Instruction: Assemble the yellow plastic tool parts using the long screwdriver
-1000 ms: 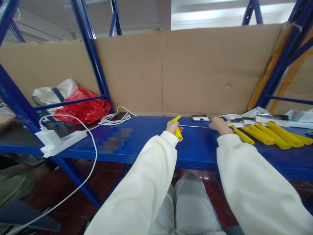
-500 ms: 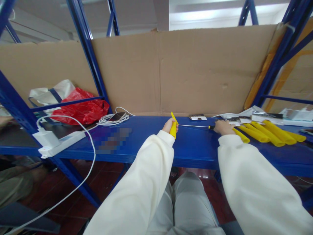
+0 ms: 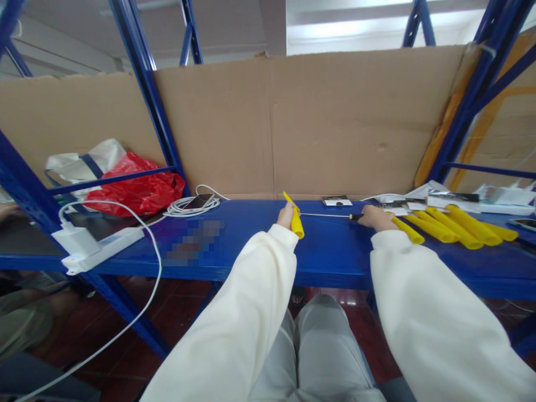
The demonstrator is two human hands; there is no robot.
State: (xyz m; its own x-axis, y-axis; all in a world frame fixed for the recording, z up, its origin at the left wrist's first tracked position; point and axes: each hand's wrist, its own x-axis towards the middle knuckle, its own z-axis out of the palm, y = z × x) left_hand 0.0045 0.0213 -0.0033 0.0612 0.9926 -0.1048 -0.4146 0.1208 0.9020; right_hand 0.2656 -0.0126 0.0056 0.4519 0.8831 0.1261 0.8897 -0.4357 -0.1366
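In the head view my left hand (image 3: 286, 215) is closed around a yellow plastic piece (image 3: 297, 224), its wide hollow-looking end toward me and a thin part sticking up beyond my fingers. My right hand (image 3: 374, 216) grips the dark handle of a screwdriver (image 3: 324, 215). The long thin metal shaft points left, and its tip reaches the yellow piece; whether it touches or enters it I cannot tell. Just right of my right hand lie several yellow tubes (image 3: 463, 229), side by side on the blue table (image 3: 335, 251).
A small black-and-white packet (image 3: 336, 200) lies behind the screwdriver. More packets (image 3: 452, 199) sit behind the tubes. On the left are a coiled white cable (image 3: 192, 206), a power strip (image 3: 104, 248) with a charger, and a red plastic bag (image 3: 138, 184). Cardboard (image 3: 355, 123) walls the back.
The yellow piece has tilted, its upper part leaning further left and its wide end turning right. The screwdriver stays pointed at it. The whole view has shifted slightly.
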